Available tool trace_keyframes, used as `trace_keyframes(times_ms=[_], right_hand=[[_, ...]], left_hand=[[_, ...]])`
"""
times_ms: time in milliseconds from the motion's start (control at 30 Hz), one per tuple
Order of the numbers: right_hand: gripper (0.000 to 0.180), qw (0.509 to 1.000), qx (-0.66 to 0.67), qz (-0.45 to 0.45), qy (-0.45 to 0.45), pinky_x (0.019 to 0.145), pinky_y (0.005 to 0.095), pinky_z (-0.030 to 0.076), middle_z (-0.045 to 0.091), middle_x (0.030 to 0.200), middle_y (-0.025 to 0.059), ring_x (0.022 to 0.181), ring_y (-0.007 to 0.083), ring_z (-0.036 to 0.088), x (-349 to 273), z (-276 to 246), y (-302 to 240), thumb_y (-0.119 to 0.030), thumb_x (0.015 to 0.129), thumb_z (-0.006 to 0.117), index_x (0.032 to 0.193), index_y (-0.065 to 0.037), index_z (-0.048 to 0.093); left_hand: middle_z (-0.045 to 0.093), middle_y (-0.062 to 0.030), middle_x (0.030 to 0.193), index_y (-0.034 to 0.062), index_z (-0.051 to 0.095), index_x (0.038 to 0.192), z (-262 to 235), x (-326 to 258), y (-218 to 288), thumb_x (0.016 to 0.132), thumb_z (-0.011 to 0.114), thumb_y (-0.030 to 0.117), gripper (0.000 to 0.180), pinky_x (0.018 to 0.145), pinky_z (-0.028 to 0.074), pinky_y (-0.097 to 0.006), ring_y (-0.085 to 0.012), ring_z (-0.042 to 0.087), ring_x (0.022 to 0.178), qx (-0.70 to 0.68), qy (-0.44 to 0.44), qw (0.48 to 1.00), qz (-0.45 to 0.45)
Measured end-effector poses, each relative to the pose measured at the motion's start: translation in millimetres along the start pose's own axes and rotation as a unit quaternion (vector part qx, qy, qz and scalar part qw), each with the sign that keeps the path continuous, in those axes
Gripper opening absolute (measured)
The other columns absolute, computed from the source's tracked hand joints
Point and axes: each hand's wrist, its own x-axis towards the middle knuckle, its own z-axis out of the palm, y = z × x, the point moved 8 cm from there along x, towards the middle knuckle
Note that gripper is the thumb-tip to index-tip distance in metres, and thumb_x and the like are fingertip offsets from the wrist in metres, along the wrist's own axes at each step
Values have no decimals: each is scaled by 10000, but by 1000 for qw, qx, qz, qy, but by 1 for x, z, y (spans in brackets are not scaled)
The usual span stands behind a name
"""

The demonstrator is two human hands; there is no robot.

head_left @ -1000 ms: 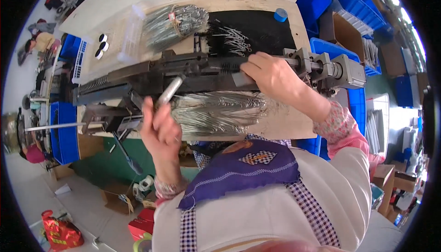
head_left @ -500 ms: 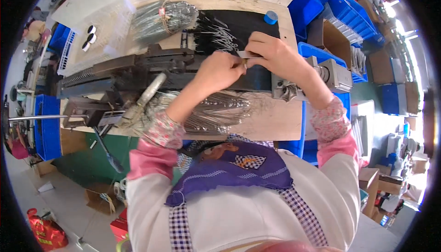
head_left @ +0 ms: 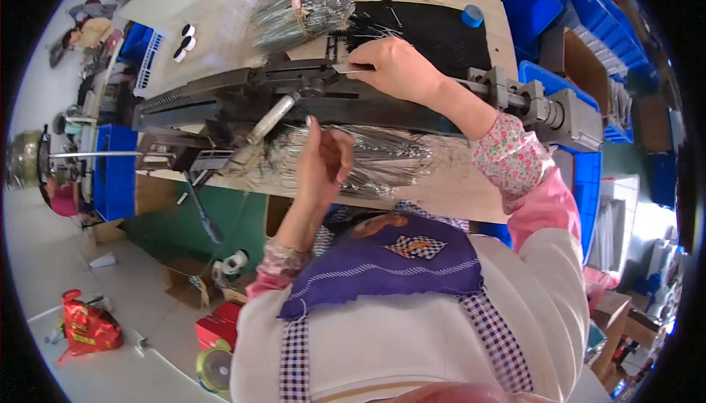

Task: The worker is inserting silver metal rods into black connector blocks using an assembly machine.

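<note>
Pink sleeves (head_left: 550, 210), floral cuffs (head_left: 512, 156), purple apron (head_left: 390, 272)

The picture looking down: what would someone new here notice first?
Probably the long, dark metal machine stretching across the pale wooden table, with the right hand over it pinching a thin, flat grey piece. The left hand is loosely curled just below the machine in the picture, over thin silvery metal rods. Then the purple cloth bib with checked straps, low in the middle, and the shiny red bag at lower left.
</note>
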Motion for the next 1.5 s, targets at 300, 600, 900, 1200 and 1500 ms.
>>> trace_keyframes(times_ms=[300,600,900,1200,1500], right_hand=[[179,1000,9,26,-13,712,383,512,661,845,135,796,326,631,4,6,0,-137,765,706,893,-16,672],[205,992,-114,38,31,639,371,543,609,855,107,737,295,639,-91,6,-50,-118,719,729,893,-59,638],[374,908,-317,274,24,612,423,541,625,814,217,738,369,651,-109,14,63,-374,930,525,905,-2,558],[368,966,-106,236,-10,683,472,510,641,954,236,844,434,630,-102,30,52,-223,887,631,1130,-35,429],[427,946,-76,315,-29,707,469,474,625,857,233,802,412,604,-112,28,66,-346,840,681,995,19,523]], left_hand=[[589,-77,695,1,565,1011,38,28,-46,905,610,233,260,428,399,-258,-151,504,444,13,-87,996,23],[454,-153,1296,34,568,1162,-97,-33,13,854,640,179,348,1030,298,-441,-316,391,1247,558,199,760,265],[583,-149,1175,-28,535,1246,-274,-98,-89,965,479,380,498,983,371,-359,-246,514,1115,33,441,895,53],[618,-56,718,-14,647,927,-178,-7,-78,954,536,363,394,536,424,-268,-141,547,580,-55,266,962,-14],[436,38,611,36,566,874,-152,26,-73,984,508,288,281,365,225,-211,-49,344,427,-175,264,948,18]])
